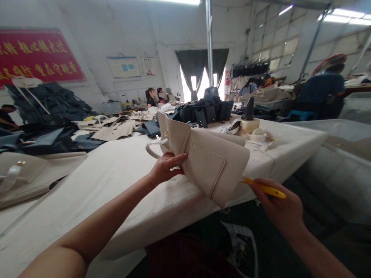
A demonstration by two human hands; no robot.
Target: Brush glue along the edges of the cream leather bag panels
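The left hand (165,168) grasps 1 beige handbag (203,162) over the edge of the white-covered table (116,166). The right hand (282,206) grips 1 yellow-handled tool (270,190) near the handbag's right edge.

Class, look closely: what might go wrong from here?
The yellow-handled tool in the right grip sits close to the beige bag; a slip might mark it.
The bag tilts at the near edge of the table, steadied by the left grip; if that loosens, it could slide.
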